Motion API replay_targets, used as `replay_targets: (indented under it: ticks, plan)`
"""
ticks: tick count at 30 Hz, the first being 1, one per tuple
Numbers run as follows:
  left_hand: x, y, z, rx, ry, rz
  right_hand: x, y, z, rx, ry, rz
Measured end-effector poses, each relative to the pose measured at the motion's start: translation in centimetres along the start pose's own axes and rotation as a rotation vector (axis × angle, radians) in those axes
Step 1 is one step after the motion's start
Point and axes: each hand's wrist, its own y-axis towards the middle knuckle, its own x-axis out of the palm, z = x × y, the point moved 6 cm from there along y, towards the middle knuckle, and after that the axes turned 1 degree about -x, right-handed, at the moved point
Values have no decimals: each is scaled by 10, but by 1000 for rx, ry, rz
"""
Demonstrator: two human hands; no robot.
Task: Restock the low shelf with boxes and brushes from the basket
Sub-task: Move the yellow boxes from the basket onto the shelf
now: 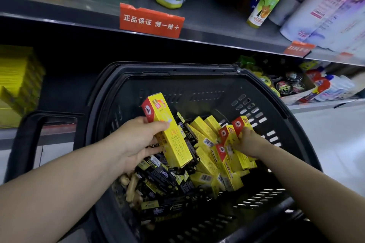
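- Yellow cardboard box (167,132) with a red end, held above a black plastic basket (197,69) by the left hand (136,140). The thumb is pressed across its face and the fingers are curled behind.
- Its long axis slants from the red end at far left down to the plain end at near right. The hand grips it near the middle.
- The right hand (246,142) reaches into the right side of the basket. Its fingers curl round a second yellow box (240,124), red end pointing far (a neighbouring box may be caught in the same grip; this cannot be told).
- More yellow boxes (205,130) lie heaped in the middle of the basket, black boxes (164,175) to their left, and wooden brush handles (131,183) at the near left.
- The low shelf (57,131) lies beyond the basket, on the far side.
- A stack of matching yellow boxes (17,81) stands on it at far left.
- The left hand is the nearer one to that stack, so its box likely goes up and left, clear of the basket rim.
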Motion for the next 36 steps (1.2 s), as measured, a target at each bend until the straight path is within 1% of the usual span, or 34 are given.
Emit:
replay_targets:
  ticks: [2,3,5,7,8,10,12,13,14,16,18,21,24,25,26,27,28,29,30,31,32,34,36]
  plan:
    - [1,-1,1,3,2,1,22,9,15,50,31,-117]
    - [1,-1,2,6,-1,3,28,12,18,62,25,-150]
    - [0,0,2,6,0,7,29,15,20,69,2,-184]
    - [0,0,2,2,1,8,22,12,16,67,51,-204]
    - [-1,0,2,2,2,10,16,8,11,53,98,-186]
    - [-2,0,2,4,11,24,0,-2,-10,-51,309,-113]
    - [-1,1,3,16,2,26,-19,-22,-45,-211,669,-72]
    - [1,1,4,28,-11,18,-28,-36,-64,-293,784,-70]
    - [4,0,5,40,-22,10,-35,-48,-81,-372,798,-63]
    - [6,1,6,59,-28,7,-39,-72,-110,-498,681,-65]
    - [7,2,6,63,-10,11,-35,-90,-130,-599,694,-127]
    - [3,2,5,57,43,43,-28,-106,-140,-692,846,-258]
    - [0,0,3,52,111,46,-28,-105,-133,-726,759,-372]
    - [0,0,2,47,141,46,-29,-97,-126,-717,711,-370]
    - [-1,-1,1,40,167,46,-31,-85,-115,-691,680,-326]
    - [-1,-1,0,31,186,46,-35,-68,-99,-624,640,-232]
    - [-1,-1,0,26,197,41,-38,-49,-76,-503,548,-94]
    - [-1,-1,0,24,203,35,-40,-31,-50,-350,388,49]
    - [-1,-1,-1,23,208,30,-37,-17,-24,-201,207,133]
    - [-1,-1,-1,20,212,27,-30,-7,-1,-80,80,136]
    - [-2,-1,-1,15,217,27,-19,1,16,5,20,89]
    - [-2,0,-1,8,216,29,1,12,34,80,23,35]
    - [-3,1,-1,10,207,28,5,19,41,124,82,83]
